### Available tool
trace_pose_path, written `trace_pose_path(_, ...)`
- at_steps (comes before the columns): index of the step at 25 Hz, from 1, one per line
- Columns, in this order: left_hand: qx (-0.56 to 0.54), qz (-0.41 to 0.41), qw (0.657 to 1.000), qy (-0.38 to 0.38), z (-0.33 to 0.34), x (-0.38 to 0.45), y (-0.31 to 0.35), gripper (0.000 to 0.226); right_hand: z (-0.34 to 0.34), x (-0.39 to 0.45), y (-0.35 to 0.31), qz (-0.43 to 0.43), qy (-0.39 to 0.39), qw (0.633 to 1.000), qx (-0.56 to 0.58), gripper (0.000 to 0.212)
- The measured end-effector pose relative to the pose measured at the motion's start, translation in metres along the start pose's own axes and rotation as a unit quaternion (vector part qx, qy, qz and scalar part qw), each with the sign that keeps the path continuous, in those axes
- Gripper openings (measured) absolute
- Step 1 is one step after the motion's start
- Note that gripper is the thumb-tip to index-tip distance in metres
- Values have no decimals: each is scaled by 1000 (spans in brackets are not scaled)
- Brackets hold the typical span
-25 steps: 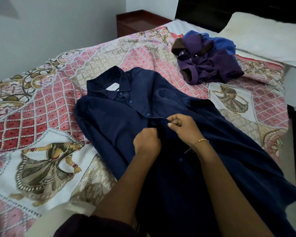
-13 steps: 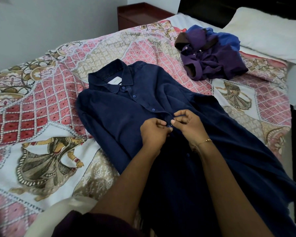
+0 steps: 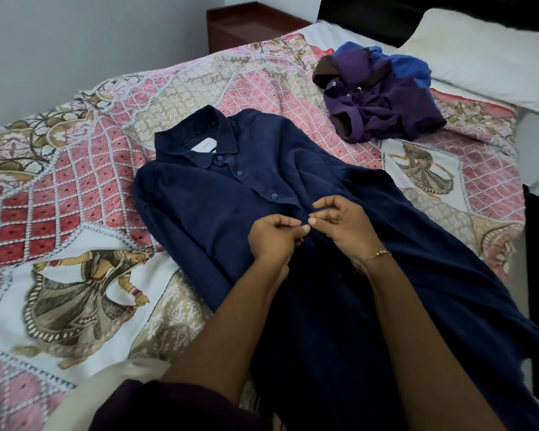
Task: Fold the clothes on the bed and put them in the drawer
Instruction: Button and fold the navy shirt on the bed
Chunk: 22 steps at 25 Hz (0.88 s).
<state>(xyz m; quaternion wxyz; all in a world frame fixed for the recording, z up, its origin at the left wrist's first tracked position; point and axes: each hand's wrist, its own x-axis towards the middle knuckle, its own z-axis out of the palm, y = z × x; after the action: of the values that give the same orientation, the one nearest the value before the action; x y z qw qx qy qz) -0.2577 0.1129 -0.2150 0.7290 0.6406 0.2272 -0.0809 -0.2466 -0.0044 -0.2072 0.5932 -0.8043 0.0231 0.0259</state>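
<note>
A navy button-up shirt [image 3: 218,209] lies front up on the patterned bed cover [image 3: 75,188], collar toward the far left. Its upper three buttons look fastened. My left hand [image 3: 273,236] and my right hand [image 3: 344,223] meet over the shirt's front placket at mid-chest, fingertips pinching the fabric edge there. A gold bracelet circles my right wrist. A crumpled pile of purple and blue clothes [image 3: 383,98] sits farther up the bed to the right.
A white pillow [image 3: 492,54] lies at the head of the bed, top right. A dark red-brown bedside cabinet [image 3: 246,23] stands beyond the bed's far corner against the pale wall. The bed's right edge drops off beside a dark gap.
Both hands have shifted slightly up the placket and drawn together, fingertips now meeting at one point. The camera view has tilted a little; the shirt lies as before.
</note>
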Motion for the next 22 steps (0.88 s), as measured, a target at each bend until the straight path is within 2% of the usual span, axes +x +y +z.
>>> trace_pose_path(3, 5, -8, 1000, 16, 2, 0, -2, 18, 0, 0, -2, 20, 0, 999, 35, 22)
trace_pose_path(8, -43, -54, 998, 7, 1, -1, 0, 18, 5, 0, 3, 24, -2, 999, 22, 27)
trace_pose_path(12, -67, -78, 994, 32, 4, -2, 3, 21, 10, -2, 5, 19, 34, 999, -21, 30)
trace_pose_path(15, -99, -96, 990, 18, 7, -6, 5, 17, 12, -2, 3, 8, 66, 996, -54, 32)
trace_pose_path(19, -84, -110, 990, 10, 9, -8, 2, 17, 21, -4, 9, 23, 126, 986, -105, 24)
trace_pose_path(22, -39, -101, 994, 29, 10, -4, -2, 22, 24, -9, 13, 46, 125, 988, -75, 27)
